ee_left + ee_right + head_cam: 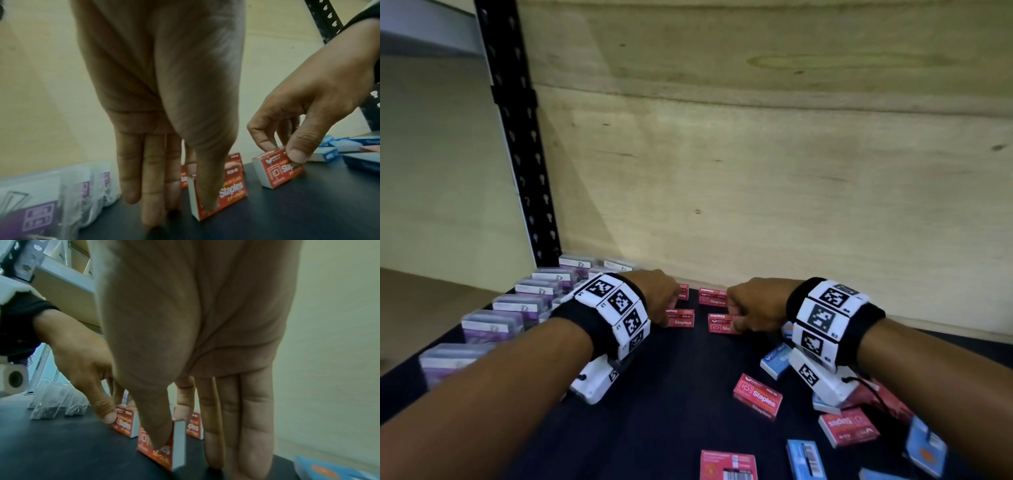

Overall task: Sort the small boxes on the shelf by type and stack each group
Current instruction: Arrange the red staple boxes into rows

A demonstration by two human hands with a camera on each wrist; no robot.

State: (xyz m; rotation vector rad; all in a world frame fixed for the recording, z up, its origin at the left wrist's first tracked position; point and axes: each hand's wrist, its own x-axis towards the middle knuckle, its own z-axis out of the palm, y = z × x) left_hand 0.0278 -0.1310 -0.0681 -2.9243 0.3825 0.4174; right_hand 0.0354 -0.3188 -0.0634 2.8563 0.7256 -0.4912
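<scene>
While both hands work mid-frame, the shelf is only part sorted. Purple-labelled clear boxes already sit in rows at left. Four red boxes stand grouped at centre, unstacked; more red ones and blue boxes lie scattered lower right. Left hand pinches one red box between thumb and fingers; right hand pinches another.

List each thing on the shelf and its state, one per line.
left hand: pinches a standing red staples box
right hand: pinches another standing red box
loose red box: lying flat, unsorted
blue boxes: scattered flat
clear purple-labelled boxes: lined up at the left
</scene>
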